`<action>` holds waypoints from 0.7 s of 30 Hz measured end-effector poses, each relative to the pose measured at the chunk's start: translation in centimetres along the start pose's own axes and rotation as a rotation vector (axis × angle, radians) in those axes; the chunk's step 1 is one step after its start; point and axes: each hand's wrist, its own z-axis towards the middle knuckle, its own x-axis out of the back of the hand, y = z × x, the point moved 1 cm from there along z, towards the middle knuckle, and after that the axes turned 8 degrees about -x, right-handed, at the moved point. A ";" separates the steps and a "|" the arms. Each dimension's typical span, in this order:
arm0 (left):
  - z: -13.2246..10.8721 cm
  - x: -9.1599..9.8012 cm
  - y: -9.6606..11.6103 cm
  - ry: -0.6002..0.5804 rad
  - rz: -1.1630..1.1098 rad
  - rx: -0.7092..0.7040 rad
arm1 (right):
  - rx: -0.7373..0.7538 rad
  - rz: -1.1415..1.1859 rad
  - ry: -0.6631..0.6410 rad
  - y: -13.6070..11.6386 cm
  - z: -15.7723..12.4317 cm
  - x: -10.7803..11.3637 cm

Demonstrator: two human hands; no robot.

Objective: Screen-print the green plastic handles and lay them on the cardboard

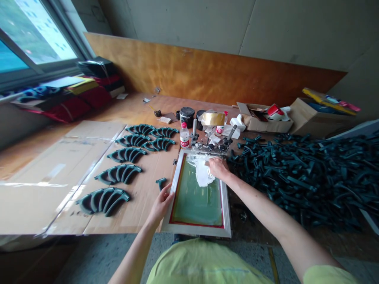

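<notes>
A silver-edged screen printing frame (226,205) with a green mesh lies in front of me. At its left rail is my left hand (162,203), closed round the edge with its thumb along the metal. Just past those fingers, a single dark green curved part (161,182) rests on cardboard, its lower end partly hidden. My right hand (218,168) is closed over the far half of the mesh, gripping something its fingers mostly hide. Beside it spreads a white patch (203,174); I cannot tell whether it is ink or a wipe. Metal hinge clamps (211,147) stand at the frame's far end.
Fanned rows of dark green parts (103,201) lie on cardboard (68,157) to the left. A big heap of similar parts (308,177) covers the right side. Behind the frame stand a red-capped bottle (184,136), a black tub (187,117), a tape roll (213,118) and an open carton (266,124).
</notes>
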 end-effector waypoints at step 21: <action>-0.5 -0.1 0.6 0.030 0.024 0.015 | 0.402 0.144 0.035 0.1 -7.0 -0.7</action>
